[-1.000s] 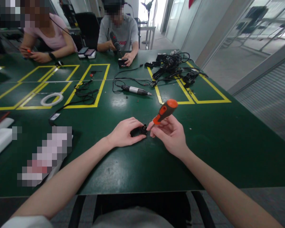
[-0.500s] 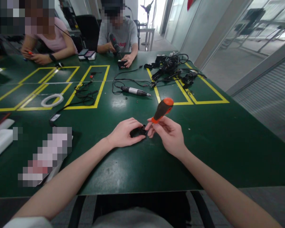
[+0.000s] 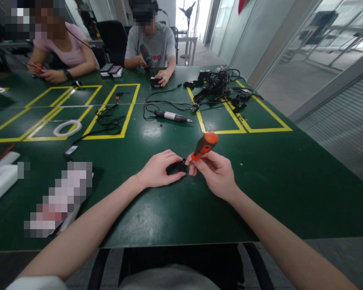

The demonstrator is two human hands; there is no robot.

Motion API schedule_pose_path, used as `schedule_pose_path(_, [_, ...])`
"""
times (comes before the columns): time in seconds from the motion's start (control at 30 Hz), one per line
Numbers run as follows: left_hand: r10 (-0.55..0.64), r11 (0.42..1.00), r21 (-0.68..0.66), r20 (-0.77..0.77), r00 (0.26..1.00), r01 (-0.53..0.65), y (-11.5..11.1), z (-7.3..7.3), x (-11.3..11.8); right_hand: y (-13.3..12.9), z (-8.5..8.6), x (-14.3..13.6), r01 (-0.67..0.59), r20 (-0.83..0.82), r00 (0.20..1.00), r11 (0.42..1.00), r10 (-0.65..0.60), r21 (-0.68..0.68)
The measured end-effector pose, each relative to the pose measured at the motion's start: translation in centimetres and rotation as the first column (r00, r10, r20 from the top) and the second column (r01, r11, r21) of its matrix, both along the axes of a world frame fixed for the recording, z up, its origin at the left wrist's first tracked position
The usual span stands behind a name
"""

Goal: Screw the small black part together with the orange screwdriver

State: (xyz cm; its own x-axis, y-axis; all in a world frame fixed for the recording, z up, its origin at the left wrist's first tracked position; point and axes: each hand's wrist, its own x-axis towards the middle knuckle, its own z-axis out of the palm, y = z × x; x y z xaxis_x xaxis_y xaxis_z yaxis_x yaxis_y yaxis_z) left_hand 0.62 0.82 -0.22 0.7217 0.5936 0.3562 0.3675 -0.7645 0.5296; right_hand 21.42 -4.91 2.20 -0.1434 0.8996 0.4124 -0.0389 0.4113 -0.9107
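My left hand (image 3: 161, 169) rests on the green table, thumb and fingers closed round a small black part (image 3: 182, 165). Much of that part is hidden by the fingers, so its exact kind does not show. Just to its right, my right hand (image 3: 216, 171) grips a screwdriver (image 3: 205, 146) with an orange and dark grey handle. The handle tilts up and away to the right. Its shaft and tip are hidden behind my fingers, and I cannot tell whether the tip touches the black part.
Beyond my hands lies an electric screwdriver (image 3: 173, 116) with its cord. A tangle of black cables (image 3: 214, 85) sits at the back right. White tape roll (image 3: 67, 128), black cable (image 3: 110, 125) and white power strip (image 3: 3, 183) are on the left. Two co-workers sit across the table (image 3: 275, 181).
The screwdriver's handle has tipped lower and slightly left, toward me, and my right fingers have shifted with it. My left hand and the black part stay in place.
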Motion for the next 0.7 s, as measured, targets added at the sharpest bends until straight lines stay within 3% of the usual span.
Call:
schedule_pose_path(0.33, [-0.015, 1.0, 0.021, -0.001, 1.0, 0.015, 0.07, 0.0, -0.13, 0.09, 0.29, -0.23, 0.053, 0.003, 0.999, 0.998, -0.053, -0.028])
schedule_pose_path(0.57, [-0.006, 0.999, 0.032, -0.016, 1.0, 0.007, 0.15, 0.1, -0.19, 0.21, -0.15, -0.36, -0.052, -0.022, 0.998, 0.998, 0.051, -0.047])
schedule_pose_path(0.7, [0.014, 1.0, 0.024, -0.014, 1.0, -0.014, 0.14, -0.11, -0.19, 0.1, -0.27, -0.39, -0.04, -0.049, 0.998, 0.997, 0.037, -0.072])
